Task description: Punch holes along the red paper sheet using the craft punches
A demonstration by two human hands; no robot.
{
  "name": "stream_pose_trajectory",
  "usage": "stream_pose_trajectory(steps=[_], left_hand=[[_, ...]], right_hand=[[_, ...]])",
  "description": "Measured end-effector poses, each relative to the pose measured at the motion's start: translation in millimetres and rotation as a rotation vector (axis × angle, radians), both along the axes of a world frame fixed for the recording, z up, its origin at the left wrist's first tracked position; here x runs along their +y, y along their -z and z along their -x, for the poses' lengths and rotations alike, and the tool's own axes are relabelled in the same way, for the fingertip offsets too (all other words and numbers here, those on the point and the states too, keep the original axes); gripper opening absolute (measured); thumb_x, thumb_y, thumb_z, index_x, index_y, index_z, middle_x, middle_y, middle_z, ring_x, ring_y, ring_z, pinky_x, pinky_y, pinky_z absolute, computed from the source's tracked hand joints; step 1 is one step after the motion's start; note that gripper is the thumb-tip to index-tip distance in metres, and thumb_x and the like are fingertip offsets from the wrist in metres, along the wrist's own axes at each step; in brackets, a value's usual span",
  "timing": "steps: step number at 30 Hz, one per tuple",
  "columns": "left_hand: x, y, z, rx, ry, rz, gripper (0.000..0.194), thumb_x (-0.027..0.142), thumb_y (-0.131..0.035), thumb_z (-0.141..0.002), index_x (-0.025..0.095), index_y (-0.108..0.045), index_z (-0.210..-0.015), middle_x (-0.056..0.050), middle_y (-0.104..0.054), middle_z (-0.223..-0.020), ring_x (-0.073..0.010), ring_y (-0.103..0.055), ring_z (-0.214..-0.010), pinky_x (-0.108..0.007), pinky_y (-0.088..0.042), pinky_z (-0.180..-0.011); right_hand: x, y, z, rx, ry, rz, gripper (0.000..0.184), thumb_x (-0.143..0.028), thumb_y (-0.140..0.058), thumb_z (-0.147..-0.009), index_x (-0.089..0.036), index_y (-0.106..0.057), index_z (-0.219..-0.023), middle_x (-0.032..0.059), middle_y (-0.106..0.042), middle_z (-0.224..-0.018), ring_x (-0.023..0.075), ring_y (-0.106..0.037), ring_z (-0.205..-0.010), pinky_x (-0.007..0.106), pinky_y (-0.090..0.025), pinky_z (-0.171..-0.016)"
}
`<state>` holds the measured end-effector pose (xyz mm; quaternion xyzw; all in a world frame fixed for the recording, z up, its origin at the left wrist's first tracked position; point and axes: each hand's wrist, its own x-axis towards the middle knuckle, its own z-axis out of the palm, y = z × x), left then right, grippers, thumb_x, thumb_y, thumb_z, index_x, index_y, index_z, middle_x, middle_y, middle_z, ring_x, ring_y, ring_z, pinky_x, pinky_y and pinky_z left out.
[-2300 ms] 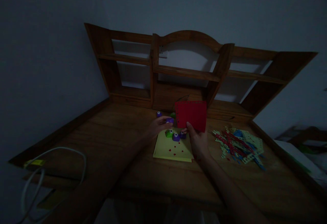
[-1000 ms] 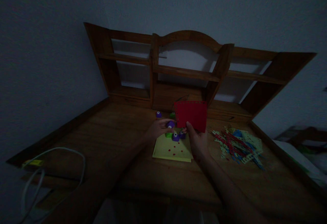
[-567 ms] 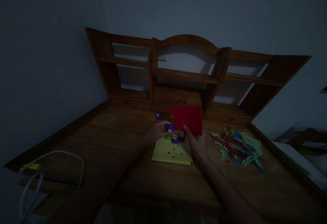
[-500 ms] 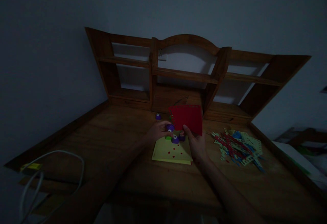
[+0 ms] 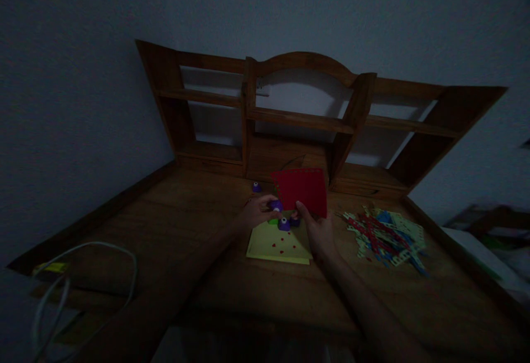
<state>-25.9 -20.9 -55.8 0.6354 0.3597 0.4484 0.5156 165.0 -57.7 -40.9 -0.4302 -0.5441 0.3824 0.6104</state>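
Between the thumb and fingers of my left hand (image 5: 253, 214) is a small purple craft punch (image 5: 276, 205) with a white button, close to the left edge of a red sheet of paper (image 5: 305, 189). My right hand (image 5: 321, 235) pinches that sheet by its lower part and holds it up. Small cut-outs run along the sheet's top and left edges. Under both hands lies yellow paper (image 5: 265, 250) with several small red cut-out pieces (image 5: 282, 239). A second purple punch (image 5: 284, 225), a darker one (image 5: 295, 222) and a partly hidden green one (image 5: 273, 221) stand at its far end.
Another purple punch (image 5: 256, 187) stands farther back on the wooden desk (image 5: 199, 208). To the right lies a pile of red, blue and pale green punched paper strips (image 5: 389, 236). A wooden shelf unit (image 5: 304, 120) rises behind. A white cable (image 5: 95, 243) loops at the left.
The red sheet has shifted left and tilted, its left edge now nearer the punch. My left hand has lowered the punch slightly. Both hands keep their holds.
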Motion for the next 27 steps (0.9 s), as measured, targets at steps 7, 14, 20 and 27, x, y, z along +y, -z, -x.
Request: stream_pose_trajectory(steps=[7, 14, 20, 27], left_hand=[[-1.6, -1.8, 0.7, 0.01, 0.013, 0.014, 0.04, 0.033, -0.082, -0.062, 0.016, -0.064, -0.094, -0.005, -0.066, -0.091, -0.0193, -0.064, -0.086, -0.032, -0.049, -0.08], [-3.6, -4.8, 0.2, 0.004, 0.02, 0.044, 0.039, 0.033, -0.084, -0.059, 0.015, -0.064, -0.086, -0.004, -0.065, -0.086, -0.0176, -0.064, -0.082, -0.03, -0.048, -0.079], [-4.2, -6.0, -0.3, 0.017, 0.04, 0.017, 0.036, 0.033, -0.084, -0.059, 0.015, -0.065, -0.084, -0.004, -0.065, -0.085, -0.0174, -0.063, -0.081, -0.031, -0.048, -0.08], [-3.6, -4.2, 1.2, 0.042, 0.065, 0.005, 0.035, 0.033, -0.082, -0.063, 0.015, -0.066, -0.089, -0.006, -0.066, -0.092, -0.0183, -0.063, -0.085, -0.033, -0.048, -0.084]], right_hand=[[0.8, 1.2, 1.1, -0.009, -0.02, -0.002, 0.029, -0.045, -0.069, -0.079, -0.019, -0.068, -0.066, 0.0047, -0.071, -0.064, 0.019, -0.065, -0.061, 0.031, -0.053, -0.066], [3.5, 6.6, 0.2, -0.031, -0.058, -0.027, 0.03, -0.045, -0.067, -0.08, -0.02, -0.068, -0.064, 0.0043, -0.07, -0.064, 0.0189, -0.065, -0.06, 0.031, -0.053, -0.066], [3.8, 7.5, 2.3, -0.042, -0.079, -0.019, 0.032, -0.046, -0.066, -0.081, -0.02, -0.07, -0.063, 0.0051, -0.071, -0.064, 0.0197, -0.066, -0.059, 0.032, -0.054, -0.067], [0.3, 2.4, 4.0, -0.053, -0.094, 0.005, 0.031, -0.043, -0.066, -0.082, -0.018, -0.07, -0.062, 0.0063, -0.072, -0.063, 0.0189, -0.067, -0.058, 0.03, -0.054, -0.065]])
